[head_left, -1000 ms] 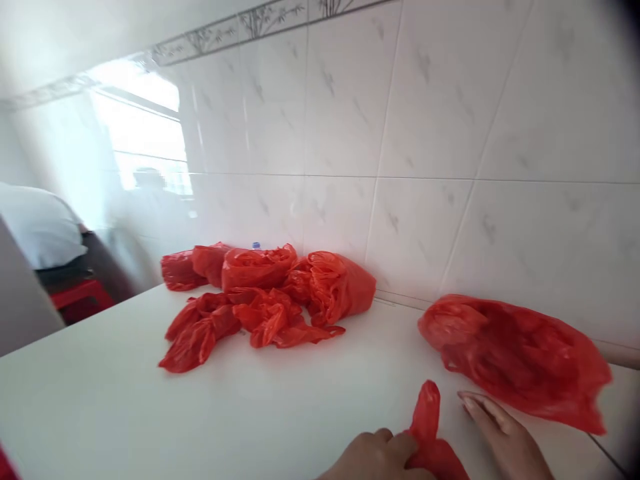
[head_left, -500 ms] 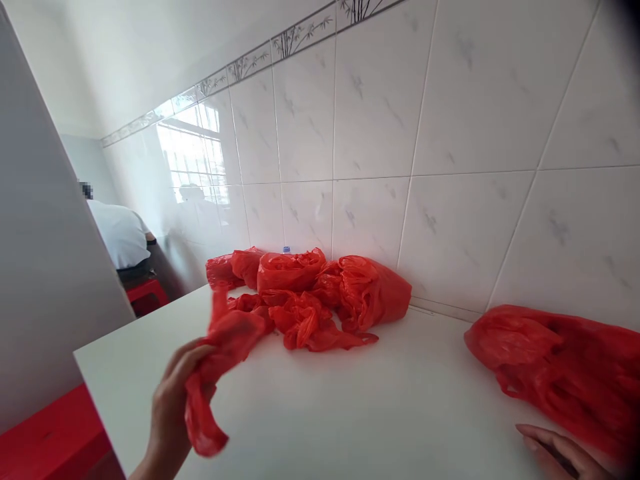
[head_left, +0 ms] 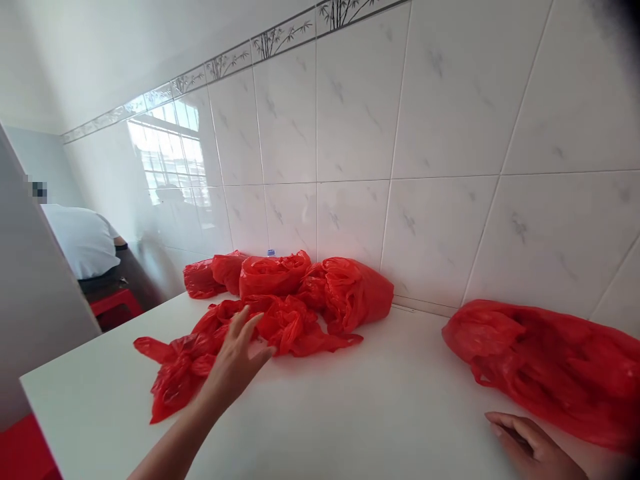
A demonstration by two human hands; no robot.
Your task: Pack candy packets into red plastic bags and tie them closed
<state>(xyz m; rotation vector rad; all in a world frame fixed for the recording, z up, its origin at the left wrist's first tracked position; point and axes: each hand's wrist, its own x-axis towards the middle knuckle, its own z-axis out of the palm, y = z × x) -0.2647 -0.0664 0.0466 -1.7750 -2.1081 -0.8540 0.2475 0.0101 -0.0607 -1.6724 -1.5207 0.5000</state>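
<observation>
My left hand (head_left: 237,363) is raised above the table with its fingers spread and nothing in it. Just left of its forearm lies a crumpled red plastic bag (head_left: 177,377) with a loose end. Beyond my fingers is another loosely bunched red bag (head_left: 295,323). My right hand (head_left: 537,448) is low at the right, fingers loosely bent with a gap inside and nothing seen in them. It is nearest to a large, flattened bundle of red plastic bags (head_left: 545,360) by the wall, without visibly gripping it.
Rolled red bag bundles (head_left: 275,273) line the table's (head_left: 350,413) back edge against a tiled wall (head_left: 350,220). A blue bottle cap (head_left: 271,253) shows behind them. A person in a white top (head_left: 80,240) is beyond the left partition. A red stool (head_left: 25,450) stands lower left.
My left hand has let go of the red bag, which now lies on the table at left, and has moved right, opening. The view has turned right; my right hand looks much the same.
</observation>
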